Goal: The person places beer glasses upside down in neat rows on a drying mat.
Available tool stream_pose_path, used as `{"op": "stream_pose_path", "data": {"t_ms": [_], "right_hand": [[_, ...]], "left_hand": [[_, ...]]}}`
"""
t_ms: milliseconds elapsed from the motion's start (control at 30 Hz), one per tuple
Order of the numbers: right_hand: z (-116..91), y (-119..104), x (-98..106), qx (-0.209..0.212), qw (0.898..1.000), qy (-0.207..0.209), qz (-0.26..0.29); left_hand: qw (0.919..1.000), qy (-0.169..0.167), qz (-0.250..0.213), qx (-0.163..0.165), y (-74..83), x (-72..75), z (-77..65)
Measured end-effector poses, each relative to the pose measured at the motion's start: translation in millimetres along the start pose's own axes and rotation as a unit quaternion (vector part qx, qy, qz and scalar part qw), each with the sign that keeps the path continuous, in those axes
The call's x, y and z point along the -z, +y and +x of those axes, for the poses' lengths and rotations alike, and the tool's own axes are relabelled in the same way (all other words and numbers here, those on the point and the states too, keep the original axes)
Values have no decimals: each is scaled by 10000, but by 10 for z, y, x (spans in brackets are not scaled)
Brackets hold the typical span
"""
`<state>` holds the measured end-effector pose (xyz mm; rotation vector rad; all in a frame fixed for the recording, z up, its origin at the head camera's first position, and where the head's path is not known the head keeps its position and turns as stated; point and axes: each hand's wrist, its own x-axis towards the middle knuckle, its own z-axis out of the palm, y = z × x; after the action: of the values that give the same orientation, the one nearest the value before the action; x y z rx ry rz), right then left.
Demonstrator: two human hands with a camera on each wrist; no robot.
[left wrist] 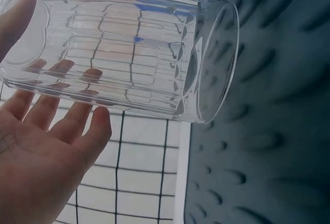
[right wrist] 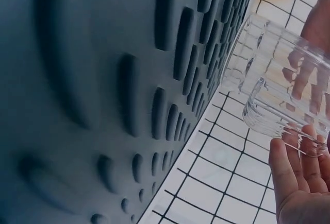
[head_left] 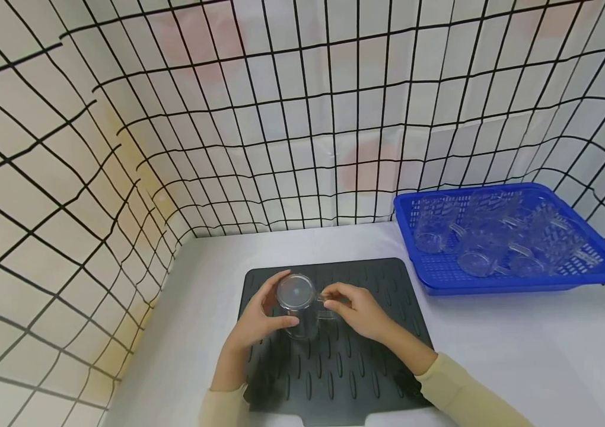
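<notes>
A clear glass mug point(head_left: 302, 308) with ribbed sides is held over the dark mat, one round end facing up toward the head camera. My left hand point(head_left: 262, 317) grips its body, thumb on the near side and fingers behind. In the left wrist view, that hand's fingers point(left wrist: 77, 121) spread along the glass point(left wrist: 129, 54). My right hand point(head_left: 358, 308) pinches the mug's handle point(head_left: 324, 298) between thumb and fingers. The handle point(right wrist: 258, 105) also shows in the right wrist view, with the right fingertips at its upper end. The mug's lower end is close over the mat.
Under both hands lies a black ridged mat point(head_left: 329, 391) on a white table point(head_left: 190, 279). At the right stands a blue plastic basket point(head_left: 494, 287) with several clear glass mugs point(head_left: 478, 261) in it. Black wire mesh point(head_left: 302, 145) encloses the back and sides.
</notes>
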<state>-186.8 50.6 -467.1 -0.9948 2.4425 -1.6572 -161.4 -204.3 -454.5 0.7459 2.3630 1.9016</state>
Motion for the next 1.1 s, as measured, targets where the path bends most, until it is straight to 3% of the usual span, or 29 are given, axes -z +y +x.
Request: {"op": "stream_pose_path", "data": {"t_ms": [233, 500, 1100], "right_hand": [[197, 20, -50, 191, 9998, 31, 15], [415, 26, -123, 30, 9998, -67, -184], [784, 79, -209, -134, 9990, 37, -423]], "left_hand": [[9997, -73, -123, 196, -30, 175, 93], [9981, 48, -184, 582, -63, 365, 181], [9949, 136, -677, 737, -223, 613, 372]]}}
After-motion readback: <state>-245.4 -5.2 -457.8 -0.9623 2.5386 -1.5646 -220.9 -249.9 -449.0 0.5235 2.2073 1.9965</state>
